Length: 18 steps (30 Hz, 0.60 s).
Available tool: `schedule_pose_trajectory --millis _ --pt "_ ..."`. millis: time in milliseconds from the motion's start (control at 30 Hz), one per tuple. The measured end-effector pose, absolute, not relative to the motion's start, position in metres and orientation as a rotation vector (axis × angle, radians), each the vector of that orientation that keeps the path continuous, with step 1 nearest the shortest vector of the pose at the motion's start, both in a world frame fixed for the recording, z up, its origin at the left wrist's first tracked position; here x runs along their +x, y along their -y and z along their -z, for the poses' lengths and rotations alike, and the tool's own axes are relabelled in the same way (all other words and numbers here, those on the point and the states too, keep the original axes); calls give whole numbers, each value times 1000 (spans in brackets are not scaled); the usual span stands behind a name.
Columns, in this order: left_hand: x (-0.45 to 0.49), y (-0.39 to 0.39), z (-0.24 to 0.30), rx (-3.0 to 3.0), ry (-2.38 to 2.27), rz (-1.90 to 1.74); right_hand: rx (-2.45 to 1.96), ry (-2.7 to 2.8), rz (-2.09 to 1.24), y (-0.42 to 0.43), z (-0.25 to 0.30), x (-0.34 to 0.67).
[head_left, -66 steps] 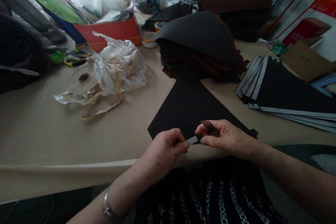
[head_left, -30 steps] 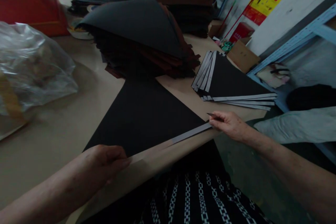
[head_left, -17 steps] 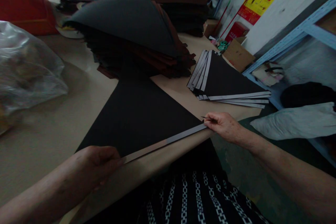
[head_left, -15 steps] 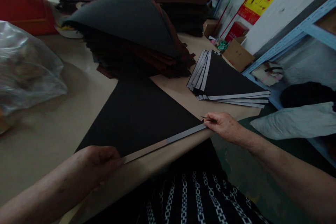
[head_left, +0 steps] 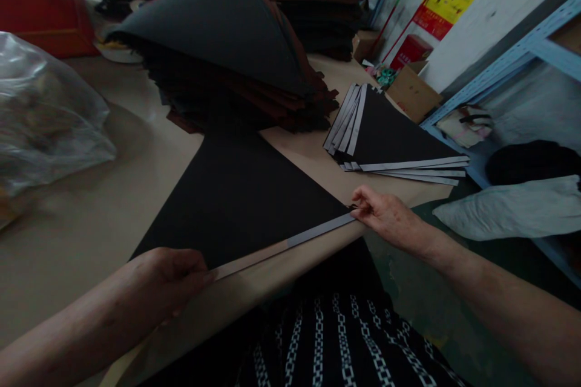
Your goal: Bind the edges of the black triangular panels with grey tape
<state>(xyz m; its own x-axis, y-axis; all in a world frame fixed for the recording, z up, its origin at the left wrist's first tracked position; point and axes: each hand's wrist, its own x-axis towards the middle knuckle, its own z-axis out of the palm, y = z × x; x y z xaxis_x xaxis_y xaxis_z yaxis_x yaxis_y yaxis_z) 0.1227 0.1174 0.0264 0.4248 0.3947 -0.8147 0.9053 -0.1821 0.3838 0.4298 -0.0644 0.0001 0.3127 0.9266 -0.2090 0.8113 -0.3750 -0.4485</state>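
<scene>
The grey strip [head_left: 297, 239] lay stretched between both hands, its long axis along the near edge of the black sheet [head_left: 245, 193] on the counter [head_left: 91, 205]. The left hand [head_left: 167, 281] was closed on the near end. The right hand [head_left: 385, 217] pinched the far end, out to its right. A stack of edged sheets [head_left: 399, 139] lay just beyond the right hand.

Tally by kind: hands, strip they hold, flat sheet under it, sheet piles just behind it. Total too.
Hands: 2 (left hand, right hand)
Strips: 1 (grey strip, pinched at both ends)
Flat sheets: 1 (black sheet)
Piles: 2 (domed pile, fanned pile)
Total: 6
</scene>
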Motion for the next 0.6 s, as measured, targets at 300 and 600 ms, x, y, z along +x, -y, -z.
schedule_pose_trajectory --millis 300,600 --pt "102 -123 -4 1771 -1107 621 -1824 1507 -1131 39 -49 412" --pt "106 -123 -16 1836 -1037 568 -1613 1000 -1505 22 1 405"
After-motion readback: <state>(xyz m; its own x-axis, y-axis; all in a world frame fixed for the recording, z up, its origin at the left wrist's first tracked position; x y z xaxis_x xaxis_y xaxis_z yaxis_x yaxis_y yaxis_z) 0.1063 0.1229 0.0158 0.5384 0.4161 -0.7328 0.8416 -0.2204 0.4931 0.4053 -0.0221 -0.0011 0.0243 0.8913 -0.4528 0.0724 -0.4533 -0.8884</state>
